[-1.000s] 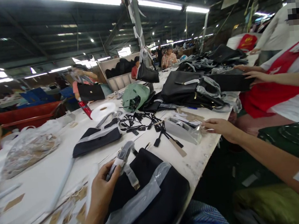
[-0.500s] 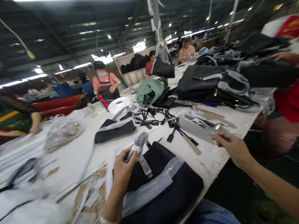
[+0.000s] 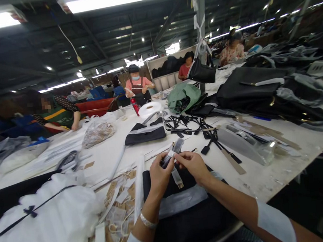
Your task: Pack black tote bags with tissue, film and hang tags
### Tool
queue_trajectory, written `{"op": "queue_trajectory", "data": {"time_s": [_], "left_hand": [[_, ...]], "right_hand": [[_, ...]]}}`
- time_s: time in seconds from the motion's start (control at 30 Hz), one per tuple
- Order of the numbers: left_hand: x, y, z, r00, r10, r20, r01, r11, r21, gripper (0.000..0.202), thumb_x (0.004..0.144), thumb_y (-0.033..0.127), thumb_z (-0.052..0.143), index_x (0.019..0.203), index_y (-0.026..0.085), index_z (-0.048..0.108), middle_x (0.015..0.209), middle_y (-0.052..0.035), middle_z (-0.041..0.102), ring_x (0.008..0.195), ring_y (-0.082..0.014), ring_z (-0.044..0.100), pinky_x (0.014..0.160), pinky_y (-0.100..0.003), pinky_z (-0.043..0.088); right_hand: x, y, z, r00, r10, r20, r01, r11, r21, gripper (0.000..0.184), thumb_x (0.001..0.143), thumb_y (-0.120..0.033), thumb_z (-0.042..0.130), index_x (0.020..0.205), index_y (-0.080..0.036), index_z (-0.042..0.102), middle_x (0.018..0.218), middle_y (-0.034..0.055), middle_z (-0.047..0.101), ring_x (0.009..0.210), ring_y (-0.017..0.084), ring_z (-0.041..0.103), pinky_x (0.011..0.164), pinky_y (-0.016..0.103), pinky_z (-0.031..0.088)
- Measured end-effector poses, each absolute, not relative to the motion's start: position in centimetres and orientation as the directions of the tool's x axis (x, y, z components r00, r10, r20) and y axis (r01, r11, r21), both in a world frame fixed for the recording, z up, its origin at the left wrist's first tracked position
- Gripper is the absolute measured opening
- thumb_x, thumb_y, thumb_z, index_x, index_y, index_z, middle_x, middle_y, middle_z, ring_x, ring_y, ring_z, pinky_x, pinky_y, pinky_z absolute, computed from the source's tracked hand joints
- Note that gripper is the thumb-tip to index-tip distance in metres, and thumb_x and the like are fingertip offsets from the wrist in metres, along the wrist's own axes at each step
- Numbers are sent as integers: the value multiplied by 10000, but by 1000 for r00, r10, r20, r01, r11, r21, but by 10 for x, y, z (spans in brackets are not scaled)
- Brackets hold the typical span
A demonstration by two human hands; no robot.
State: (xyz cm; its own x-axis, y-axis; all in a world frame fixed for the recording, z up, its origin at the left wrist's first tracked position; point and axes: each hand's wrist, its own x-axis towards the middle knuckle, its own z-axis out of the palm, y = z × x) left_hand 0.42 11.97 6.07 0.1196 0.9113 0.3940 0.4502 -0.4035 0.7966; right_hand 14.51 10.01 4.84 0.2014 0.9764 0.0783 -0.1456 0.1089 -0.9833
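A black handbag (image 3: 194, 220) lies at the table's near edge, with a strip of translucent wrapping (image 3: 183, 202) across its front. Above it, my left hand (image 3: 161, 176) is closed round the bag's handle (image 3: 178, 145), which is wrapped in clear and white film. My right hand (image 3: 193, 167) meets it from the other side, thumb and fingers pinched at the white part of the wrapping. Any small piece between those right fingertips is hidden. Below the hands a short wrapped tab (image 3: 177, 178) hangs over the bag.
Black straps and tags (image 3: 184, 124) lie beyond the bag, near another flat black bag piece (image 3: 145, 134). A clear plastic holder (image 3: 240, 143) stands to the right. Bags pile up (image 3: 249, 86) at the far right. White wrapping (image 3: 45, 223) fills the near left. Co-workers (image 3: 136, 85) sit across the table.
My right hand has come from the clear plastic holder on the right to the handle in my left hand. The view has swung left.
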Motion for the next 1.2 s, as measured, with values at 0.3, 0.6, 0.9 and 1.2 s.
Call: {"op": "queue_trajectory", "data": {"time_s": [0.3, 0.6, 0.9, 1.2], "left_hand": [[-5, 114, 58, 105, 909, 404, 471, -403, 785, 227, 821, 343, 644, 1001, 211, 687, 977, -24, 724, 917, -193, 655, 850, -308, 472], [-6, 114, 62, 139, 932, 335, 325, -363, 873, 255, 822, 380, 646, 980, 188, 700, 930, -31, 722, 873, -190, 640, 809, -285, 461], [-11, 125, 71, 189, 975, 118, 10, -122, 993, 368, 814, 452, 659, 1009, 140, 687, 970, -67, 719, 865, -180, 626, 798, -277, 460], [-2, 131, 64, 230, 941, 249, 274, -308, 911, 301, 827, 427, 652, 982, 171, 685, 917, -42, 715, 860, -186, 633, 797, -282, 464]], "right_hand": [[151, 105, 48, 64, 997, -39, -63, -35, -997, 415, 722, -553, 749, 722, -139, 714, 640, 57, 704, 470, 114, 597, 484, 219, 500], [160, 117, 38, -6, 988, -156, 84, -155, -984, 496, 737, -615, 703, 627, -134, 654, 509, 35, 652, 383, 103, 567, 399, 190, 436], [174, 129, 41, -59, 994, -92, 242, -75, -967, 495, 775, -577, 683, 537, -150, 607, 443, 13, 603, 346, 99, 528, 394, 206, 396], [149, 102, 69, 1, 999, -46, -394, -42, -918, 476, 745, -422, 770, 1135, -199, 611, 957, 40, 727, 896, 182, 684, 833, 302, 549]]}}
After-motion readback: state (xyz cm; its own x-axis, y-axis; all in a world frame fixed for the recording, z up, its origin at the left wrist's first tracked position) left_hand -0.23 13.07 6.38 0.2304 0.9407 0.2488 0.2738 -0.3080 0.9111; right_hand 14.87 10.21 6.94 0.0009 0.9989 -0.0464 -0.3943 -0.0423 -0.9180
